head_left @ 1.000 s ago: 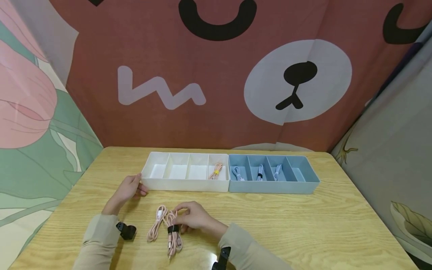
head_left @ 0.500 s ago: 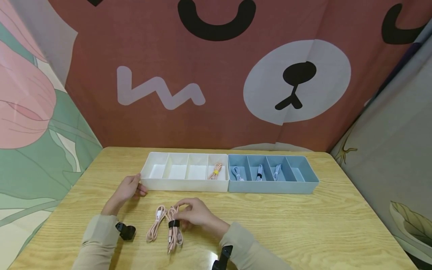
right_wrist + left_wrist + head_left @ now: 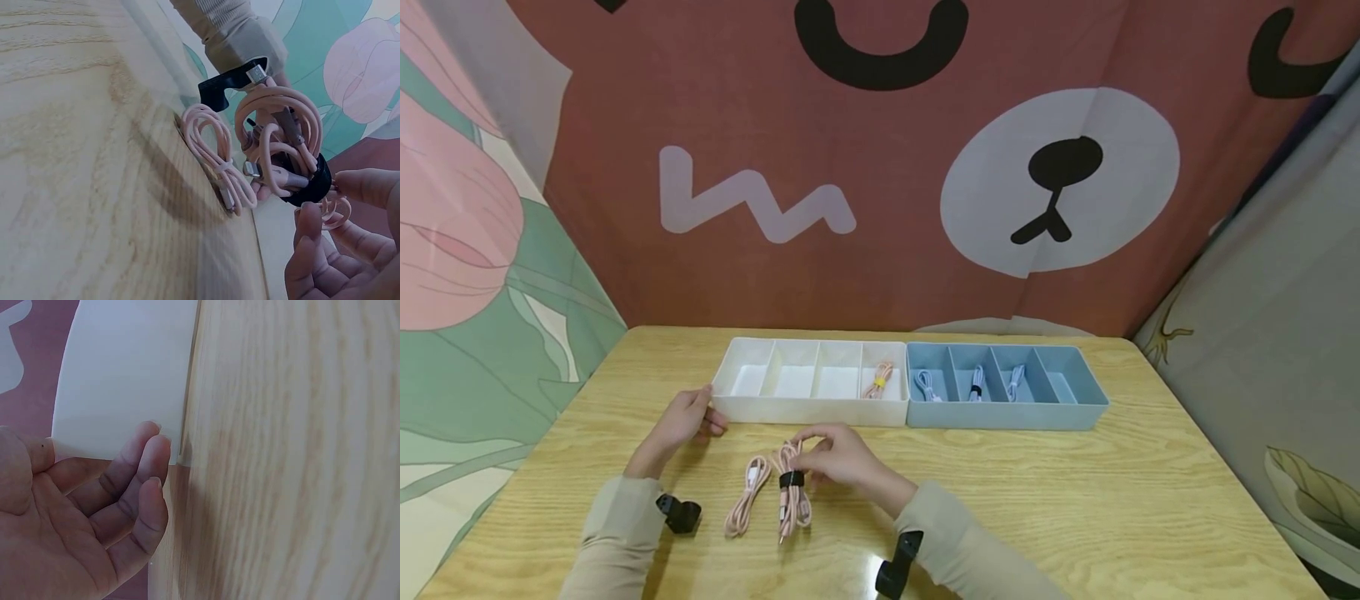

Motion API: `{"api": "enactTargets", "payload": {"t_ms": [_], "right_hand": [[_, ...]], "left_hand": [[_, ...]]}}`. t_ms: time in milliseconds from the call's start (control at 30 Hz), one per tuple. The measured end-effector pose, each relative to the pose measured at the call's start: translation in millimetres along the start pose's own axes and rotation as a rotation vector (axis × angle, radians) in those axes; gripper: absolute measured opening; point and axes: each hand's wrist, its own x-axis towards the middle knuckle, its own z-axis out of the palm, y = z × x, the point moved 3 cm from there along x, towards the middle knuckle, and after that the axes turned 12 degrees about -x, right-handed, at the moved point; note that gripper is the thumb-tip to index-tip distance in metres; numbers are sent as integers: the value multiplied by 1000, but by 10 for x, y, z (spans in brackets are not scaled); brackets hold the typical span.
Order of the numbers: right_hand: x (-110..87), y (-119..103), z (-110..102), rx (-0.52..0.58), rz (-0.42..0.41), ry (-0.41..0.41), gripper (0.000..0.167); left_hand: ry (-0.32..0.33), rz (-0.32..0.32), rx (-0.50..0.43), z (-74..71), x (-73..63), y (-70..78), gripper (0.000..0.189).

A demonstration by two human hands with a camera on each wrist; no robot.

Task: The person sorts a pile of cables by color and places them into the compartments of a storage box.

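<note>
My right hand (image 3: pixel 838 457) pinches a coiled pink charging cable (image 3: pixel 792 500) near the black strap (image 3: pixel 315 184) wrapped round it. The bundle hangs above the table, its lower loops pointing towards me; metal plugs show among the loops in the right wrist view. Just left of it a second pink cable (image 3: pixel 747 497) with a white tie lies coiled on the table. My left hand (image 3: pixel 94 512) holds the near left corner of a white divided box (image 3: pixel 812 411), thumb at the rim and fingers curled by the corner.
Right of the white box and against it stands a blue divided box (image 3: pixel 1007 417), with bluish coiled cables in three compartments. A pink cable with a yellow tie (image 3: pixel 878 382) lies in the white box's right compartment. A patterned cloth (image 3: pixel 760 283) hangs behind the table.
My right hand has raised the strapped pink cable and moved it slightly right and away from me, apart from the second cable. My left hand stays at the box corner.
</note>
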Motion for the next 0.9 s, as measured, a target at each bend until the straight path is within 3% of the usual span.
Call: {"api": "enactTargets", "payload": {"t_ms": [433,900], "right_hand": [[59,-105,-132,8,-62,18,26],[111,-147,-244,20,-65,72,28]], "left_hand": [[-6,3,-18,-3,7,-20,57],[-12,-1,-25,-4,16,-32,56]]}}
